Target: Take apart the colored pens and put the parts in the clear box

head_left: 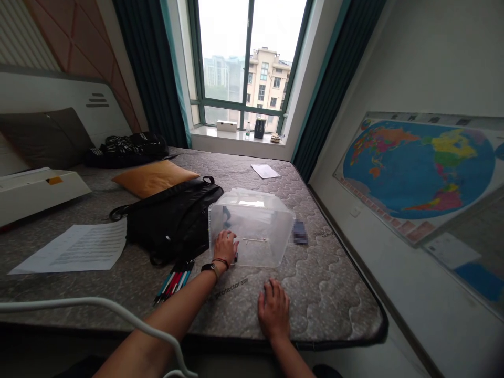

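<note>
A clear plastic box (281, 231) lies on its side on the mattress, with its opening toward me. My left hand (225, 248) is inside the opening at its left, palm down, fingers bent and thumb apart. Beside that hand is a small dark object (236, 258), too small to name. A thin white stick (255, 240) lies farther inside the box. My right hand (274, 311) rests open on the mattress in front of the box, holding nothing. Several pens (175, 281) lie bunched left of the box.
A black backpack (173, 220) sits left of the box, near an orange cushion (155, 177) and a printed sheet (79, 249). At the box's right is a dark blurred item (300, 232). A white cable (98, 303) crosses the front. The mattress edge (388, 325) drops off at right.
</note>
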`<state>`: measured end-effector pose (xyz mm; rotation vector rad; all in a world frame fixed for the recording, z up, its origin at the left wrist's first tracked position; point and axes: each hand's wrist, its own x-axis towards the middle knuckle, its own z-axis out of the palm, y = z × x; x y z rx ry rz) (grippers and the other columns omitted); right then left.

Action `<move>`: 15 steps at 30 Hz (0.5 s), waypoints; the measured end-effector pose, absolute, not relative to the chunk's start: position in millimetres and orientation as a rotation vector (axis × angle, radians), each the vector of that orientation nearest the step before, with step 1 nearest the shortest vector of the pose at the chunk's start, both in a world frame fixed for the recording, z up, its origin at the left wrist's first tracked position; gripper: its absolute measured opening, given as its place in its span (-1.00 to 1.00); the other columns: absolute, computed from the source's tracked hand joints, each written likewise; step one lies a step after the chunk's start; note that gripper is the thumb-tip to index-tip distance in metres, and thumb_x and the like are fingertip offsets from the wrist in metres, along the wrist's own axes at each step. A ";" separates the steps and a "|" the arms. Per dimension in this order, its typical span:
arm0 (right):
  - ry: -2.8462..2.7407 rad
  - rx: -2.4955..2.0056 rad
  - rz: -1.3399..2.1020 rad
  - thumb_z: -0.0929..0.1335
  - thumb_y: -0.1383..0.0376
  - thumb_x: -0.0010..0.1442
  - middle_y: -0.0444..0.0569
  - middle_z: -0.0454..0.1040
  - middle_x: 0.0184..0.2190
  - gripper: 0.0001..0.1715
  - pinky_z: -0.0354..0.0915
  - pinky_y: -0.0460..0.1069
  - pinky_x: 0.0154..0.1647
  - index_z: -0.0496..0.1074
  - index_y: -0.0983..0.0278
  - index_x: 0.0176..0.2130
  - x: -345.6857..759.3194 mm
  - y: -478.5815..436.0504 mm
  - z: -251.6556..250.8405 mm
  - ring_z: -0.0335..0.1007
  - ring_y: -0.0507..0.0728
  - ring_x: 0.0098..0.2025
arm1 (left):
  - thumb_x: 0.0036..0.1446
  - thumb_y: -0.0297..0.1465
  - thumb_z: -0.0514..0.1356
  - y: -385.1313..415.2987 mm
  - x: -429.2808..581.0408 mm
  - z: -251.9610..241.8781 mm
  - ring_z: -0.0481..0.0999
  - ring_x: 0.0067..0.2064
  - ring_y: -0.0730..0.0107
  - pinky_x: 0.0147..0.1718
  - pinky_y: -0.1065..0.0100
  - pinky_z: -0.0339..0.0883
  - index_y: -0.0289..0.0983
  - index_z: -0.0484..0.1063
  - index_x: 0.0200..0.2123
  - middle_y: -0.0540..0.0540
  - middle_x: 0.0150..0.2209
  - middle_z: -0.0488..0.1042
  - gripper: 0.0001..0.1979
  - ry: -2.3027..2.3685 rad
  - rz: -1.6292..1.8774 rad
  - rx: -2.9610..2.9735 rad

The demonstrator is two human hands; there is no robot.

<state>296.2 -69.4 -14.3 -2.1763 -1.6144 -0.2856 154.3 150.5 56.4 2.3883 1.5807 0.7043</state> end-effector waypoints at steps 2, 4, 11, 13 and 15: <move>-1.618 -2.179 -0.281 0.21 0.25 0.29 0.15 0.35 0.18 -0.60 0.04 0.21 0.22 0.41 0.25 0.06 296.0 -69.1 -13.6 0.18 0.30 0.23 | 0.22 -0.38 0.13 153.4 157.8 51.6 0.19 0.22 0.09 0.19 0.14 0.07 -0.29 0.40 0.00 -0.25 0.13 0.31 -0.71 1.627 0.650 2.332; -1.619 -2.182 -0.275 0.22 0.26 0.28 0.15 0.35 0.18 -0.60 0.04 0.21 0.21 0.41 0.26 0.06 296.0 -68.8 -13.6 0.18 0.30 0.23 | 0.23 -0.36 0.12 154.6 160.7 45.1 0.27 0.17 0.13 0.16 0.17 0.13 -0.30 0.39 0.01 -0.25 0.10 0.35 -0.70 1.610 0.554 2.310; -1.615 -2.191 -0.262 0.23 0.31 0.26 0.15 0.34 0.19 -0.59 0.02 0.21 0.24 0.39 0.26 0.07 294.8 -69.1 -11.9 0.16 0.29 0.23 | 0.27 -0.50 -0.02 153.3 158.8 27.9 0.41 0.06 0.27 0.07 0.28 0.23 -0.28 0.40 0.02 -0.21 -0.01 0.48 -0.68 1.366 0.361 2.429; -1.609 -2.192 -0.257 0.23 0.32 0.25 0.14 0.34 0.19 -0.59 0.02 0.21 0.24 0.39 0.26 0.07 294.2 -69.4 -10.5 0.16 0.29 0.24 | 0.21 -0.57 0.01 157.0 154.3 29.7 0.45 0.02 0.30 0.01 0.31 0.28 -0.28 0.35 0.10 -0.21 0.01 0.48 -0.60 1.278 0.293 2.477; -1.602 -2.190 -0.257 0.23 0.33 0.24 0.14 0.34 0.18 -0.58 0.02 0.21 0.24 0.39 0.25 0.07 293.8 -69.6 -9.3 0.16 0.29 0.24 | 0.18 -0.57 0.06 161.8 148.5 35.0 0.48 -0.01 0.29 -0.01 0.30 0.30 -0.27 0.39 0.07 -0.20 -0.02 0.50 -0.60 1.168 0.219 2.534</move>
